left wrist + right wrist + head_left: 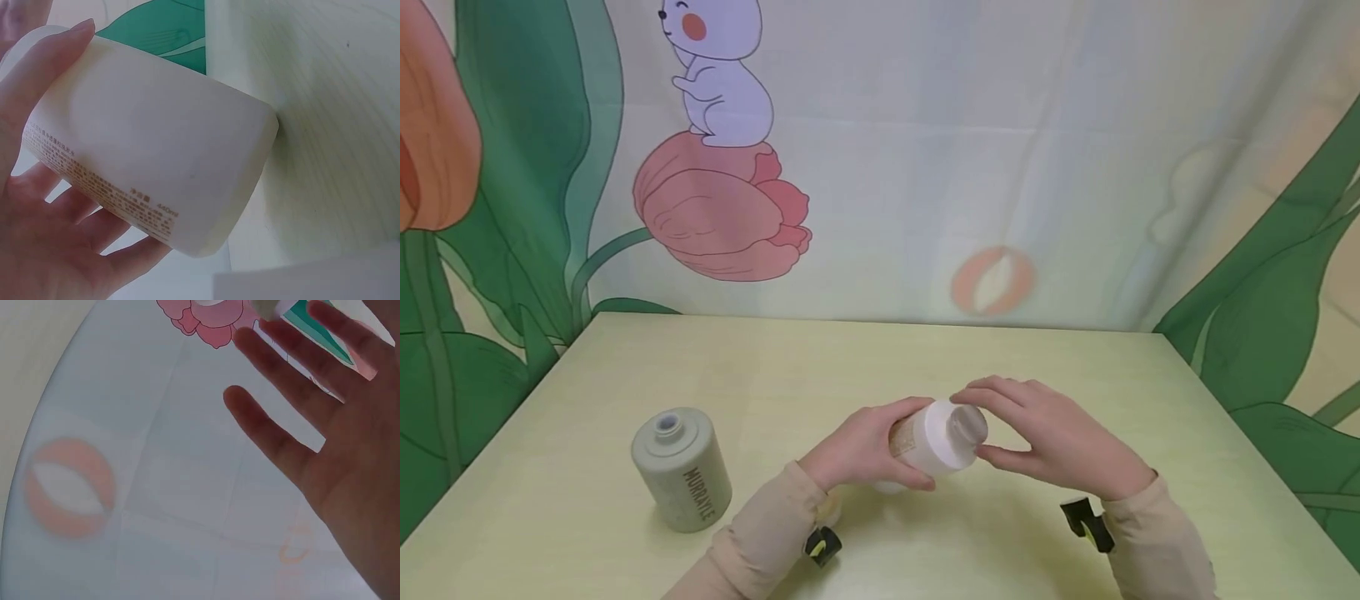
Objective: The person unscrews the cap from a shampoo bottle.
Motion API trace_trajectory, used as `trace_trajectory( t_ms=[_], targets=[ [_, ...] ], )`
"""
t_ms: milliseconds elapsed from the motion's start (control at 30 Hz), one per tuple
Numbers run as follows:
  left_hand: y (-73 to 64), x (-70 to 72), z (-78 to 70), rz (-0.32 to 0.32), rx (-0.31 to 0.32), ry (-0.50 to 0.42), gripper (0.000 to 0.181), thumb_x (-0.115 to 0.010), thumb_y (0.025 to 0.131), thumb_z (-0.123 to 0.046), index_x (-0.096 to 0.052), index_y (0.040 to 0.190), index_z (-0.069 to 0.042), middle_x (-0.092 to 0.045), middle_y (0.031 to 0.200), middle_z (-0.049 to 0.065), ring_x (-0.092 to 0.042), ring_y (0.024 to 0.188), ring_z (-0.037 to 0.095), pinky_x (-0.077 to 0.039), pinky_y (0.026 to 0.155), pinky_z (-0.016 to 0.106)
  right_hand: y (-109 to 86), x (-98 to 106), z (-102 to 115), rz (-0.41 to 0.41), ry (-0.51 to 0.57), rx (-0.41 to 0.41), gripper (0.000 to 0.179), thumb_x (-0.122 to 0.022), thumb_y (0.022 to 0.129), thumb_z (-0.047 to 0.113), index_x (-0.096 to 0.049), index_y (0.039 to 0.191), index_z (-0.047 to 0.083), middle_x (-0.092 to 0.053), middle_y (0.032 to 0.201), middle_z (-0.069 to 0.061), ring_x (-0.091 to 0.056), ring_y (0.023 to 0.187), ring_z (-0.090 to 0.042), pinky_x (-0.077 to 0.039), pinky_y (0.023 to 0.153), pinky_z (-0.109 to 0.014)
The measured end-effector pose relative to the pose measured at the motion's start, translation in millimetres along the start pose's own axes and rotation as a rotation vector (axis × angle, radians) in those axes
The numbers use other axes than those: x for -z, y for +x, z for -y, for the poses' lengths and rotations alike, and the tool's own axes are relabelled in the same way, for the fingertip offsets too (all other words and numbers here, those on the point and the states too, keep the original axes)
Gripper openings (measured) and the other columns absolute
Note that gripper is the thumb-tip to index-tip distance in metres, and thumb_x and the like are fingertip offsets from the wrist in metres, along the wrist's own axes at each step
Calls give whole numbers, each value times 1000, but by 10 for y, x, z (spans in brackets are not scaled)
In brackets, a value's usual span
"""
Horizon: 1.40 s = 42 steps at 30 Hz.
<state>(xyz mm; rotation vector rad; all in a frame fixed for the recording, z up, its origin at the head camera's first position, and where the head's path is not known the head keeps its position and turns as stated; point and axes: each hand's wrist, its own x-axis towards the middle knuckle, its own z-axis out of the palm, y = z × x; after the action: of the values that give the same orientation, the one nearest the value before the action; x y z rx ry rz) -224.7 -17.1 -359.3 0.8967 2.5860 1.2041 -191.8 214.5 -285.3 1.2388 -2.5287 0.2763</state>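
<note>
A white plastic bottle point(951, 457), printed with brown text and "440ml", leans with its top toward the right. My left hand point(872, 446) grips it around the body, with the thumb on the near side. In the left wrist view, the bottle's bottom end point(244, 181) is near the pale tabletop. My right hand point(1048, 433) is at the bottle's top, thumb and index fingertips right at the edge of its pale round cap point(968, 425). The right wrist view shows that hand's fingers point(275, 428) spread and fairly straight; its thumb tip is out of that frame.
A grey-green dispenser bottle point(683, 471) lettered "MURRAYLE" stands upright on the table point(775, 367) to the left, its neck uncovered. Behind the table's back edge hangs a cloth point(895, 167) printed with flowers and a white animal. Small black mounts point(823, 546) are at both wrists.
</note>
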Motion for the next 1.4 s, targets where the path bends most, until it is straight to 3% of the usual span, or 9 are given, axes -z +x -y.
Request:
trace_trajectory(
  t_ms=[200,333,500,633,733,867,1033,1200,1400],
  targets=[
    [-1,-3,17,2,6,11,77,-82,55,-37,-45,122,-40,-58,108,-13,-54,93,9,-43,79,28,4,-21,31,-36,-56,-119,41,-59,80,47,-53,112,23,-58,93,18,-55,85,3,-43,78,-27],
    [-3,2,6,6,2,12,77,-82,56,-37,-44,123,-39,-58,109,-12,-54,92,10,-43,79,28,10,-39,25,-49,-73,-68,31,-62,80,42,-55,104,23,-56,88,19,-52,81,4,-43,76,-26],
    [-20,4,-9,16,2,20,77,-82,56,-37,-45,123,-37,-58,107,-11,-54,91,10,-43,78,27,-12,-27,12,0,-41,-1,38,-63,80,32,-53,115,25,-53,105,16,-52,91,0,-44,77,-27],
    [-27,0,-9,14,4,25,76,-82,56,-36,-46,122,-36,-58,107,-11,-54,91,9,-43,78,26,-15,-28,22,35,-10,-56,49,-60,82,40,-45,126,24,-53,114,16,-51,100,1,-43,81,-28],
    [-24,0,-8,15,2,27,76,-82,56,-37,-45,123,-37,-59,108,-11,-54,92,9,-43,77,27,-6,-43,25,12,-26,-83,49,-59,82,44,-46,123,22,-55,105,18,-52,95,3,-42,81,-28],
    [-14,13,-8,20,2,31,77,-82,56,-38,-44,123,-38,-58,109,-11,-54,92,10,-43,77,27,11,-45,9,-30,-73,-26,37,-62,81,40,-53,111,21,-54,94,18,-51,86,2,-42,79,-27],
    [-8,22,-3,21,2,32,76,-82,56,-39,-45,122,-39,-58,106,-11,-54,90,9,-43,76,26,-3,-17,-1,-12,-35,59,41,-65,79,28,-53,117,25,-51,113,12,-51,97,-4,-43,78,-29],
    [-2,18,9,13,-8,38,77,-82,56,-39,-45,123,-37,-58,109,-11,-54,93,9,-43,78,27,-1,-7,12,7,-28,-52,51,-61,80,44,-47,123,22,-53,116,13,-51,103,-2,-43,82,-29],
    [-4,12,-1,11,-5,31,77,-82,56,-38,-45,123,-37,-59,109,-12,-54,93,9,-43,80,28,-2,-22,12,-48,-83,-103,40,-63,78,44,-53,108,20,-59,90,17,-55,83,3,-42,79,-27]
  ],
)
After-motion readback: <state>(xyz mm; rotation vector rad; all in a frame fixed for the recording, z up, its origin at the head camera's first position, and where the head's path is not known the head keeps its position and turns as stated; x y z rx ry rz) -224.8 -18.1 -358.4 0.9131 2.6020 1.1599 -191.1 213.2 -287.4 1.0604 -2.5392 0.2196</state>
